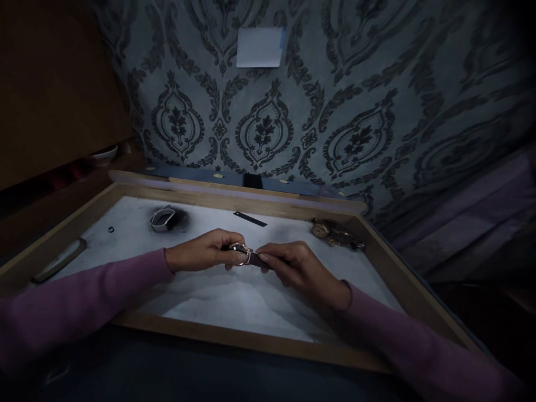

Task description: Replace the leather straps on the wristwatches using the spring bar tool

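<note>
Over the middle of a shallow wooden-rimmed tray (251, 335), my left hand (205, 251) grips the round rose-gold case of a wristwatch (239, 254) between thumb and fingers. My right hand (299, 268) pinches the dark watch strap (256, 259) where it meets the case. Beyond my hands a dark flat strap piece (250, 219) lies on the white tray floor. A silver-grey watch (163, 218) stands on its curled band at the back left. The far end of the held strap is hidden by my right fingers.
Gold-coloured watches (335, 233) lie in the tray's back right corner. At the left are a small black ring (111, 229) and a curved olive-brown strap (61, 261). A patterned wall with a white paper (259, 47) rises behind; a wooden cabinet (54, 95) stands left.
</note>
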A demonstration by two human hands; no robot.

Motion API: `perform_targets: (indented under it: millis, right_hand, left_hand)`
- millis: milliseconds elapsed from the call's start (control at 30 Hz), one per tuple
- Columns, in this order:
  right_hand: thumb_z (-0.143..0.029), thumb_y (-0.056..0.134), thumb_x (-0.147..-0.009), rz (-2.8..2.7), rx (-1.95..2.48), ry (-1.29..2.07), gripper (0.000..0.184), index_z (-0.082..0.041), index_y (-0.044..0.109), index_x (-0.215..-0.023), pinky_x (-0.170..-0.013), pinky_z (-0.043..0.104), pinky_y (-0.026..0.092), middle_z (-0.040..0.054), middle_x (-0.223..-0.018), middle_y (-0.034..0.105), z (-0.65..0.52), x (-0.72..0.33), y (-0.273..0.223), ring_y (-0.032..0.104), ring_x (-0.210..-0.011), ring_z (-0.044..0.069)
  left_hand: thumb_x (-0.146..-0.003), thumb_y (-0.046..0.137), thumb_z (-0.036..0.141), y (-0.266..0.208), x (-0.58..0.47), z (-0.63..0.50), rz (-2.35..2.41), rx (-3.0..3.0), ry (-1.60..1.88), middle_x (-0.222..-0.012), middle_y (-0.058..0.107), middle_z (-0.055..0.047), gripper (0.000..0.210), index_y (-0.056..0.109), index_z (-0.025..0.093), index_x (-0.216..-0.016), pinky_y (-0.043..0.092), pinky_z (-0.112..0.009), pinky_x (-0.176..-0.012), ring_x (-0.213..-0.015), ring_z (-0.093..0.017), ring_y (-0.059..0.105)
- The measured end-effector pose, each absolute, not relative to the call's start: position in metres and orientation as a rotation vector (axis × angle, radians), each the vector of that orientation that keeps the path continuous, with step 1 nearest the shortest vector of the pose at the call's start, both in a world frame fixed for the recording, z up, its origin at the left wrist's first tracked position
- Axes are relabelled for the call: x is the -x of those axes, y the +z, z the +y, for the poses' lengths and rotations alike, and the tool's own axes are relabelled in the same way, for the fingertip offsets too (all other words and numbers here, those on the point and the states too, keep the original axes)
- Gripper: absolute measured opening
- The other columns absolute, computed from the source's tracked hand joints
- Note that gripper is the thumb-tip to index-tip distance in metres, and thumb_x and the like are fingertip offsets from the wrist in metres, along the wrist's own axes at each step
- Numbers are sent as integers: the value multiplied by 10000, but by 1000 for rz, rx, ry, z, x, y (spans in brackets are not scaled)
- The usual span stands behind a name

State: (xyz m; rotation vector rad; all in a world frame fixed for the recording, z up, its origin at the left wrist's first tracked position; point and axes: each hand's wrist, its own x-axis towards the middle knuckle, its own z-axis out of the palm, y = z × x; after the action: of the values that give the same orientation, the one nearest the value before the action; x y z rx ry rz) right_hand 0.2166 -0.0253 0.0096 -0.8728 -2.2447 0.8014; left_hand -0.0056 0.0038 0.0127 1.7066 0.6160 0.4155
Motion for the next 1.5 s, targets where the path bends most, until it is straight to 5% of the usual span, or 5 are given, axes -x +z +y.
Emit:
perform_targets:
  millis: [600,1000,1500]
  right_hand:
    - [-222,391,-1004,-2391,799,524,307,-139,638,-842,-549,218,391,37,-686,634,-28,-219,-2,539,-564,104]
    - [-176,348,-990,-2503,768,594,349,-160,528,-692,-517,220,327,-16,-599,474,-26,-215,-2,424,-527,91]
    - [-162,385,-996,-2441,757,534,298,-125,626,-825,-536,230,367,22,-663,582,-24,-219,-3,494,-547,94]
  left_hand:
    - [-884,536,388,15,7,5,616,-1850,323,-665,477,29,266,511,157,-753,338,-228,-602,-638,-104,423]
    - [-903,523,392,13,8,5,592,-1965,253,-627,465,40,285,487,168,-730,327,-226,-591,-608,-101,419]
    - [-889,537,363,15,6,6,600,-1878,305,-661,476,31,239,516,161,-763,322,-229,-604,-640,-106,417]
